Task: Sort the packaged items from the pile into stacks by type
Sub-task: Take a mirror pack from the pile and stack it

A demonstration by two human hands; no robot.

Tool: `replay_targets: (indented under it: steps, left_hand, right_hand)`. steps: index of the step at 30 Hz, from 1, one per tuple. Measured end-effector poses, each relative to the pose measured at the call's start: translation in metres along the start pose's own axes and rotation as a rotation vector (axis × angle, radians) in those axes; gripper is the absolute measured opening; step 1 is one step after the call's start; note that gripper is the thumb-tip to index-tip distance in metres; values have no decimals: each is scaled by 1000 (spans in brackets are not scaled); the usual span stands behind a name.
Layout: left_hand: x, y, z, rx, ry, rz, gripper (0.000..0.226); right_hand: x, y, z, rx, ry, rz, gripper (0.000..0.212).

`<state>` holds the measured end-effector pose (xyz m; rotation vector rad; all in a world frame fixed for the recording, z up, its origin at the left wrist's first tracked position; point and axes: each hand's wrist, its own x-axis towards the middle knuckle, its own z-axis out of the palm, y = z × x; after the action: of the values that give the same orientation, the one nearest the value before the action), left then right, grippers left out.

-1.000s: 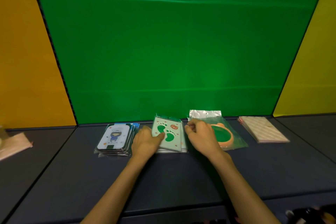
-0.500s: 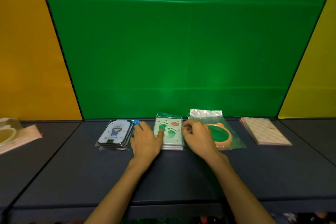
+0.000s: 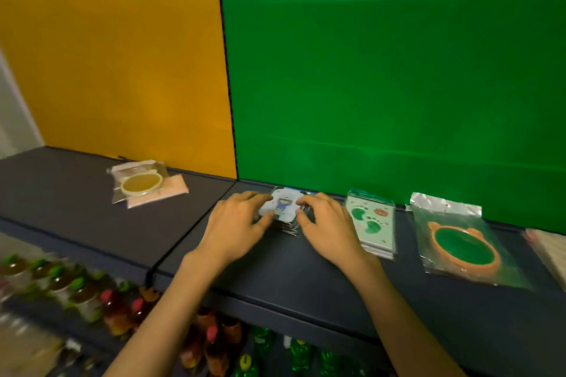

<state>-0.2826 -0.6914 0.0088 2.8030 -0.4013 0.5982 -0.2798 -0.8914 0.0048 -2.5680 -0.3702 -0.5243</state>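
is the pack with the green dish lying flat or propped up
Flat: the bagged green dish lies face up on the dark table, its bag spread around it.

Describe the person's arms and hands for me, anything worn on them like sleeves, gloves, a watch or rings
Both arms are bare from the bottom edge of the picture up to the hands: no sleeves in view. The left hand and right hand wear no gloves, and no watch, bracelet or ring shows on the wrists or fingers. The picture is slightly blurred, so a very thin ring could be missed.

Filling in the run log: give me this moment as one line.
stage: squaring a stack | left hand and right hand: gripping cartoon-figure stack from both sides | footprint stack: untouched
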Motion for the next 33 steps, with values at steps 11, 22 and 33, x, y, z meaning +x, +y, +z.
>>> replay_targets:
  steps: [11, 22, 33]
  left_hand:
    - [-57, -147, -58, 87, 9, -179, 50]
    - [-98, -303, -101, 146, -94, -177, 53]
    - [-61, -405, -76, 58, -215, -149, 55]
  right_hand:
    - [33, -136, 84, 43, -86, -89, 29]
    - [63, -271, 165, -22, -108, -27, 29]
    - [114, -301, 224, -127, -114, 77, 30]
